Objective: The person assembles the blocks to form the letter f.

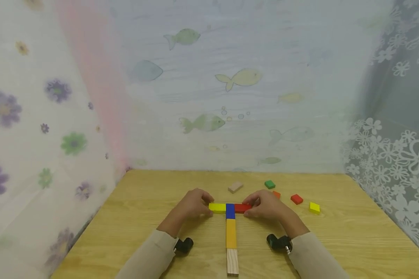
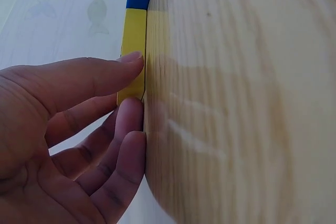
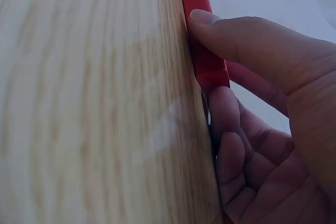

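Observation:
Wooden blocks lie on the table in a T shape. Its stem runs from a plain wood block (image 1: pixel 232 262) through an orange-yellow block (image 1: pixel 231 233) to a blue block (image 1: pixel 230 211). The left hand (image 1: pixel 194 204) pinches the yellow block (image 1: pixel 217 208) at the blue one's left side, thumb on its near face in the left wrist view. On the other side, the right hand (image 1: pixel 265 205) grips the red block (image 1: pixel 242 208) between thumb and fingers. Both held blocks meet the blue block. In the right wrist view, curled fingertips (image 3: pixel 224 109) sit at the red block's outer end.
Behind the hands lie a plain wood block (image 1: pixel 235 187) and a green block (image 1: pixel 270 184). To the right are an orange block (image 1: pixel 276 195) partly behind the hand, a red square block (image 1: pixel 296 199) and a yellow square block (image 1: pixel 314 208). Patterned curtains border the wooden table (image 1: pixel 143 186).

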The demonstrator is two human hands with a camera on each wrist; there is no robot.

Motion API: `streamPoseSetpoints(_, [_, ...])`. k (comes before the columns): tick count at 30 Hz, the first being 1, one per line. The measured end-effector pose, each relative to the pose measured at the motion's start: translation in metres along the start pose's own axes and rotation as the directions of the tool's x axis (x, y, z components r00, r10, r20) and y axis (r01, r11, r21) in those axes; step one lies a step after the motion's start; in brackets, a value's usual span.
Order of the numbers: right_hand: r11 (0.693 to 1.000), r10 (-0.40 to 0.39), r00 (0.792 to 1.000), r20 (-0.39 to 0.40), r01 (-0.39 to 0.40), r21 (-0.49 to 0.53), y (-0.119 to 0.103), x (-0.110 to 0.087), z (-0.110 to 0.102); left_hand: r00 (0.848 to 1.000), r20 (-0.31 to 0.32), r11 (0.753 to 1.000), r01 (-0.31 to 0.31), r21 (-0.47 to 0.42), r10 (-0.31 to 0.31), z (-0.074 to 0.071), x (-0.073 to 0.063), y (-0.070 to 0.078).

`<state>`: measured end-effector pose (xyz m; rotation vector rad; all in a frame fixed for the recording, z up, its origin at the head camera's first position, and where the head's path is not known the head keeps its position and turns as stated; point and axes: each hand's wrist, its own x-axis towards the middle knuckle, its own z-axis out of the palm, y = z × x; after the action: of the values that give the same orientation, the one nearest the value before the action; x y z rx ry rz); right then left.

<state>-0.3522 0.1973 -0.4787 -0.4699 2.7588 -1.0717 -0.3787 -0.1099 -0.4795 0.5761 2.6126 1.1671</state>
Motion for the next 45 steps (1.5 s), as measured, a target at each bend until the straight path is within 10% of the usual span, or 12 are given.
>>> streamPoseSetpoints(45, [0.994,0.039,0.999,-0.013,-0.037,0.103,-0.003,0.005,-0.007,1.000,0.004,1.000,0.003,0.023,-0.003,-0.007,-0.001,-0.004])
